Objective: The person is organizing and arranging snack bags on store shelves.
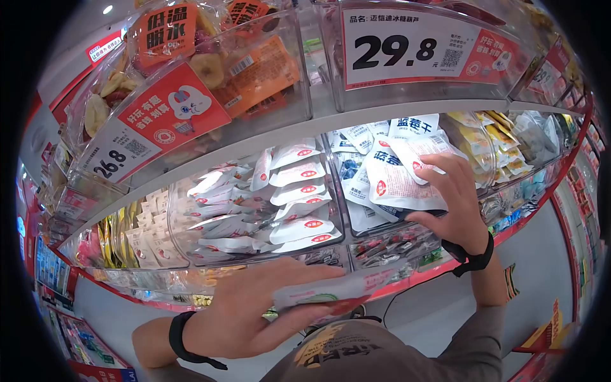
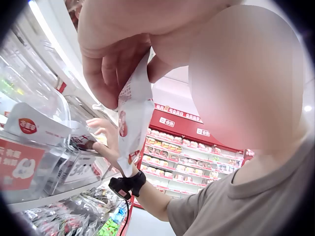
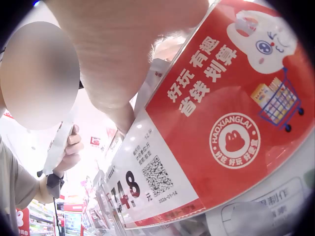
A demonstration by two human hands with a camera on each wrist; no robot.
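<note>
The left hand (image 1: 245,305) pinches a white packet (image 1: 337,290) with pink and green print between thumb and fingers, held in front of the body. In the left wrist view the same packet (image 2: 134,113) hangs edge-on from the fingers. At the right, the right hand (image 1: 455,204) lies over white pouches (image 1: 407,181) in a clear bin, its fingertips on the upper pouch and its thumb near the lower edge. In the right wrist view the right hand (image 3: 118,54) reaches behind a red and white price card (image 3: 211,113), which hides its fingertips.
Left of that bin, another clear bin holds stacked white packets (image 1: 305,197). Yellow packets (image 1: 477,143) fill the one at the right. Above, a shelf edge (image 1: 254,137) and clear boxes with a price card (image 1: 423,48) overhang the bins. More packets (image 1: 394,245) lie below.
</note>
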